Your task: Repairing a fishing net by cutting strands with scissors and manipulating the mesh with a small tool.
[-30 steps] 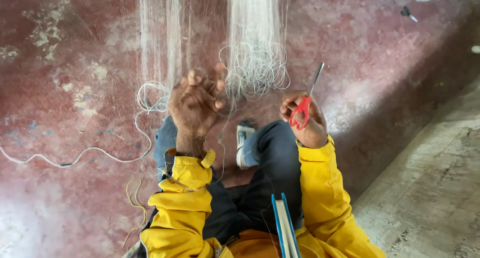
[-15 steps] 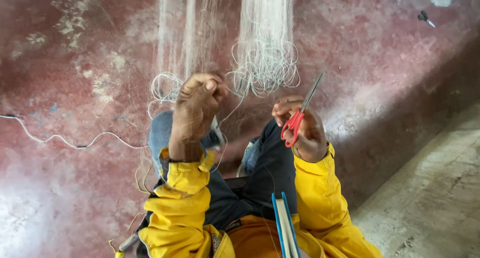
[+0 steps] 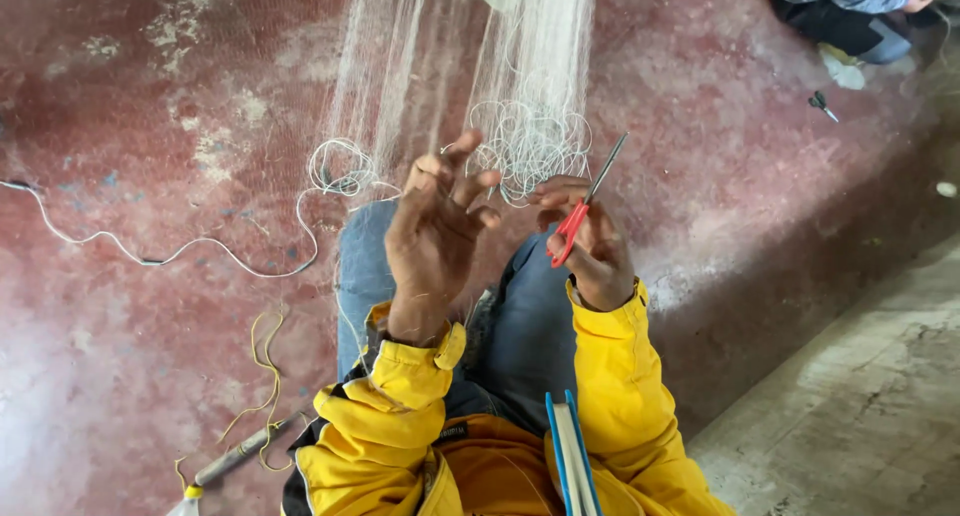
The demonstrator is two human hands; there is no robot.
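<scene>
The left hand [image 3: 435, 231] is lifting with its fingers spread and half curled, thumb and forefinger pinching at fine white strands of the fishing net [image 3: 530, 106] right where the mesh is bunching into loops. The right hand [image 3: 590, 241] is closing around a pair of red-handled scissors [image 3: 583, 204], fingers wrapped through and over the grips; whether the blades are parted is too fine to tell. Those scissors are running their long axis from the handles at about 7 o'clock up to the metal tips at about 1 o'clock, tips sitting just beside the net's looped edge. The net is hanging down from 12 o'clock and spreading over the reddish floor [image 3: 150, 376]. A white cord [image 3: 200, 246] is trailing off toward 9 o'clock, and a yellow cord [image 3: 262, 361] with a netting needle [image 3: 235, 458] is lying at 7 o'clock. A blue-edged flat thing [image 3: 572, 466] is sticking up at 6 o'clock between the yellow sleeves. Another person [image 3: 850, 6] is sitting at 2 o'clock, small scissors [image 3: 822, 104] lying near them.
</scene>
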